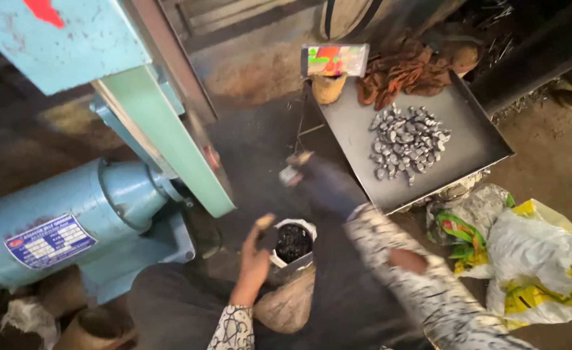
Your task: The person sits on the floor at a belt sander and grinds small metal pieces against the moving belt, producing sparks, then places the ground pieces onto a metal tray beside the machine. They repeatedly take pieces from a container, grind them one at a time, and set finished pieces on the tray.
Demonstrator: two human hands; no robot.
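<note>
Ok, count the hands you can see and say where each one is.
2. The left hand rests by the small container of dark pieces; the right hand, blurred, reaches toward the grinder.

A grey metal tray (363, 123) carries a heap of small silvery pieces (408, 142). Rust-brown rags (406, 74) lie at its far edge, crumpled plastic bags (532, 259) beside its near corner, a blue motor (59, 220) well left.

1. Left hand (255, 254) — raised at the wrist, fingers bent, thumb tip up, patterned sleeve at the forearm.
2. Right hand (297, 170) — arm stretched forward, motion-blurred, fingers pinched together.
</note>
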